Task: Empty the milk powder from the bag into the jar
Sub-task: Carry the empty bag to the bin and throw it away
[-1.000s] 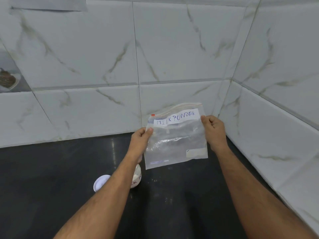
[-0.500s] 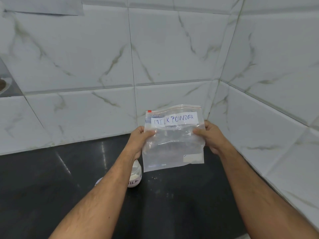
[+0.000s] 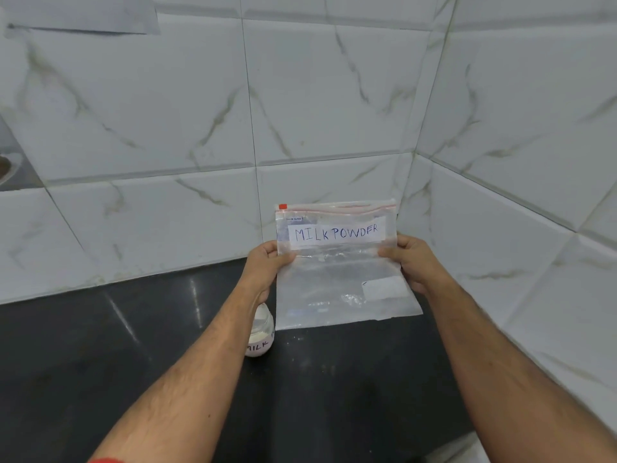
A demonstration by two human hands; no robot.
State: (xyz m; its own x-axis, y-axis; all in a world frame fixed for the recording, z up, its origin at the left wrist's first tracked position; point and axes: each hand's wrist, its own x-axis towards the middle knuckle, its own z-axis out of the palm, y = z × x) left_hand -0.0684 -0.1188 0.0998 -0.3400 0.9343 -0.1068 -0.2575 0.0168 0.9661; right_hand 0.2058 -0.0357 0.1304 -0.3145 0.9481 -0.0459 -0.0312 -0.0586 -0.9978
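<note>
A clear zip bag point(image 3: 337, 282) with a white label reading MILK POWDER hangs upright and flat in front of me, its red zip strip at the top. My left hand point(image 3: 263, 265) pinches its left edge and my right hand point(image 3: 412, 262) pinches its right edge, both just below the label. The bag looks see-through with almost no powder visible in it. Below my left wrist stands a small clear jar point(image 3: 260, 335) holding white powder, with a label that starts MILK; my forearm hides its left side and its mouth.
The jar stands on a dark glossy counter point(image 3: 334, 389) set in a corner of white marble-look wall tiles point(image 3: 334, 95). A few white specks lie on the counter under the bag. A bowl edge point(image 3: 6, 165) shows at the far left.
The bag has straightened to face me squarely and both hands have shifted a little lower on its sides. The white lid seen left of the jar earlier is now hidden behind my left forearm.
</note>
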